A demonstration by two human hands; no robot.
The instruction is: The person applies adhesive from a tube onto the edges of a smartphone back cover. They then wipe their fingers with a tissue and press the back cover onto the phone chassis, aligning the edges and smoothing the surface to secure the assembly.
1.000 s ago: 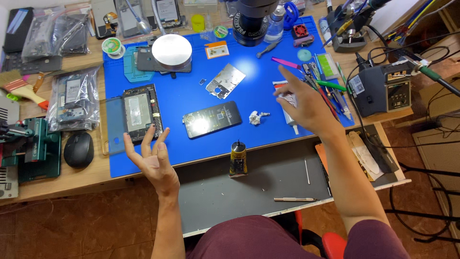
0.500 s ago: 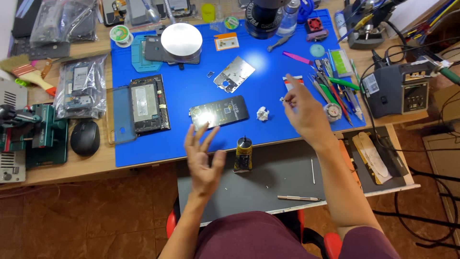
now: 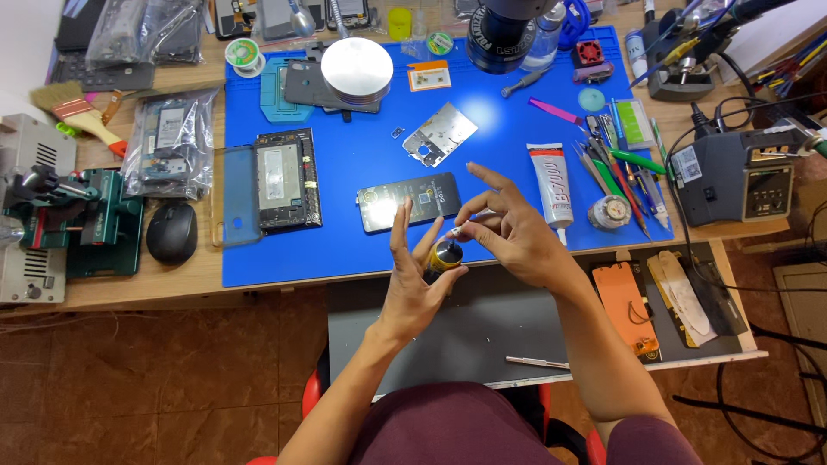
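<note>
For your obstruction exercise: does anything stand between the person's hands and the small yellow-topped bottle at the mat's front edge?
Nothing visible does. The left hand already wraps the small bottle, and the right hand has its fingers at the bottle's top.

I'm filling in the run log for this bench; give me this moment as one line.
left hand: around small bottle | right hand: fingers at bottle top | phone: flat on blue mat

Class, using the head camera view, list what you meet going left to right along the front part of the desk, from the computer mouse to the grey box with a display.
Black mouse → opened phone body → dark phone → left hand → right hand → white glue tube → grey soldering station.
</note>
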